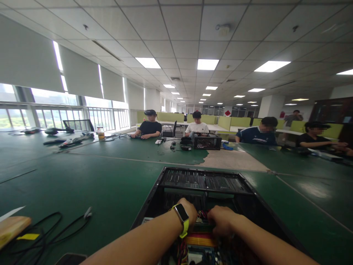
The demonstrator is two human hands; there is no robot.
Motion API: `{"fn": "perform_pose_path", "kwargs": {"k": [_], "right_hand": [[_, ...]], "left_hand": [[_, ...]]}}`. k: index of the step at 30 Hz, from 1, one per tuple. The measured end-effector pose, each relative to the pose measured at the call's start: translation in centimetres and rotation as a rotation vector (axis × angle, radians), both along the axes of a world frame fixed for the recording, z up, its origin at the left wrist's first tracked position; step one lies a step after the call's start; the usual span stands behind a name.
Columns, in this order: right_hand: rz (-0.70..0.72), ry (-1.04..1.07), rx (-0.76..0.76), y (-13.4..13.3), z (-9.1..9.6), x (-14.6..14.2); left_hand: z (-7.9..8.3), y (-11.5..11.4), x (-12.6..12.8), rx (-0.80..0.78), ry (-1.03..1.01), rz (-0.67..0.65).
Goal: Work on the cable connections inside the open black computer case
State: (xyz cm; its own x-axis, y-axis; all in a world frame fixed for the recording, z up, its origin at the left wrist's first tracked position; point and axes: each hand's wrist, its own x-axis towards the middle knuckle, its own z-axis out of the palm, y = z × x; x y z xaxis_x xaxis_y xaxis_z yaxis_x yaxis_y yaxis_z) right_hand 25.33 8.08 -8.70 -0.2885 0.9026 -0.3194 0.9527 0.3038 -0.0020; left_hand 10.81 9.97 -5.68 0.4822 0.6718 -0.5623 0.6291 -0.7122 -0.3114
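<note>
An open black computer case (202, 176) lies on a green table (110, 191), directly in front of the person. Its metal frame looks stiff and probably heavy, best gripped by the outer rails. Inside, thin colored wires (203, 214) and a flat orange-yellow cable bundle (201, 241) look light and flexible; their plugs would be the safer place to hold. The blue circuit board (208, 255) below seems fragile, best touched only at its edges. The left hand (190, 211), wearing a yellow-banded watch (181, 212), and right hand (222, 219) reach into the case on either side of the wires. Both hands look curled, but the fingertips are hidden, so how far the fingers open, and whether they grasp anything, cannot be told.
</note>
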Motion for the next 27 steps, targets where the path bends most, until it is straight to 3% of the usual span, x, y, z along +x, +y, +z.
{"fn": "perform_pose_path", "kwargs": {"k": [12, 21, 27], "right_hand": [[0.012, 0.007, 0.021, 0.1, -0.6, 0.0], [0.005, 0.002, -0.006, -0.3, 0.0, -0.2], [0.008, 0.017, 0.008, -0.4, 0.0, -0.3]], "left_hand": [[0.2, -0.5, 0.1, 0.017, 0.024, 0.019], [-1.3, 0.2, -0.1, 0.059, -0.094, 0.021], [-1.1, 0.8, -0.2, 0.016, -0.078, 0.004]]}}
